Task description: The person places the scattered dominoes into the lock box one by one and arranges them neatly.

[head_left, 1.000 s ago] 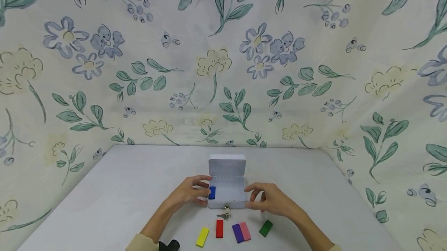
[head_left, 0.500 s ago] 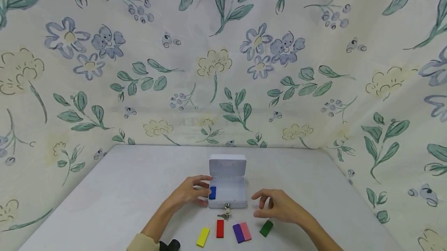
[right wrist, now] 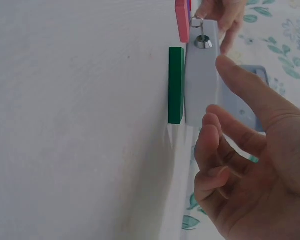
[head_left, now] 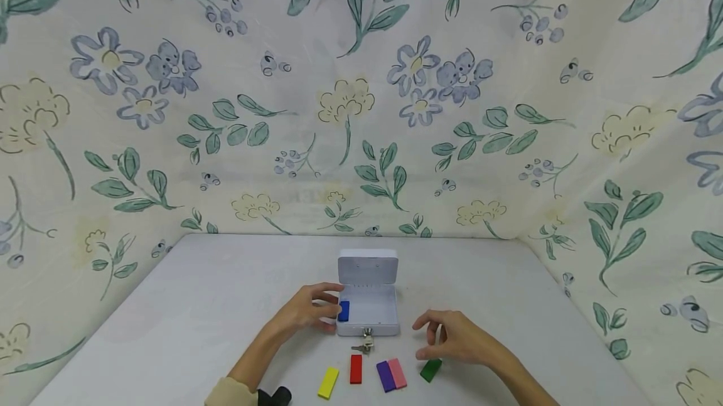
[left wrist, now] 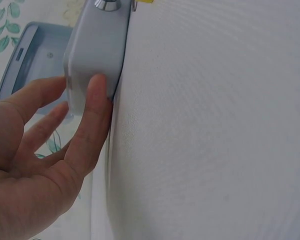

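A white metal cash box (head_left: 368, 329) stands with its lid (head_left: 368, 270) raised and a key in the front lock (head_left: 368, 332). A blue block (head_left: 344, 311) lies inside at the left wall. My left hand (head_left: 305, 309) rests its extended fingertips along the box's left side; in the left wrist view, fingers (left wrist: 96, 95) lie against the end wall. My right hand (head_left: 452, 335), fingers loosely bent and holding nothing, hovers right of the box. Just below it lies a green block (head_left: 430, 371), partly overlapped by the hand in the head view.
In front of the box lie a yellow block (head_left: 328, 383), a red block (head_left: 356, 369), and a purple block (head_left: 386, 376) beside a pink block (head_left: 398, 373). Keys (head_left: 362, 348) hang from the lock. A black object (head_left: 275, 396) sits by the left sleeve. A floral curtain (head_left: 361, 98) stands behind the white table (head_left: 226, 268).
My right hand has left the box's right side and moved right and toward me, to over the green block. My left hand has stayed at the box.
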Demonstrator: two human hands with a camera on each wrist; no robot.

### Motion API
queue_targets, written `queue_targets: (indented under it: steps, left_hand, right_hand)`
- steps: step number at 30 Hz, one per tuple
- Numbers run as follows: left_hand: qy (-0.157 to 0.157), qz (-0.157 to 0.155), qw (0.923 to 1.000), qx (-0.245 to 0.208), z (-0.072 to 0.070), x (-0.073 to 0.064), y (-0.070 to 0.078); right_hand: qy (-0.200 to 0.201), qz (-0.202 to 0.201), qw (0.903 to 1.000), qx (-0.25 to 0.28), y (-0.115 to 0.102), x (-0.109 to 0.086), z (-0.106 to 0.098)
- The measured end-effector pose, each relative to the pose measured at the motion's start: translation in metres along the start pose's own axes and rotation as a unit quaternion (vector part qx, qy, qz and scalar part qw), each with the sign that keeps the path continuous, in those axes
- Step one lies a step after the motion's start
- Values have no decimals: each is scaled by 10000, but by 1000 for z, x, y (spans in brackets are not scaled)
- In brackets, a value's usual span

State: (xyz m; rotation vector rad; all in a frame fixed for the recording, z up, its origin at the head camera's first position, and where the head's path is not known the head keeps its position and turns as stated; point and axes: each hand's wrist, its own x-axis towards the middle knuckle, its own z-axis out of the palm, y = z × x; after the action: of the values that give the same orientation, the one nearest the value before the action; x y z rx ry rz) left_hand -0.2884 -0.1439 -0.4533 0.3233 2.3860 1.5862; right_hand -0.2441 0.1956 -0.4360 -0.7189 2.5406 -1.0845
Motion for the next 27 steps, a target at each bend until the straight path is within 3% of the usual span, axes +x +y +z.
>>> queue_targets:
  steps: [27]
  left_hand:
    - [-39, -133, 9999, -16, -5, 3, 2]
  right_hand:
    - [-172, 72, 9998, 46, 11, -19, -1]
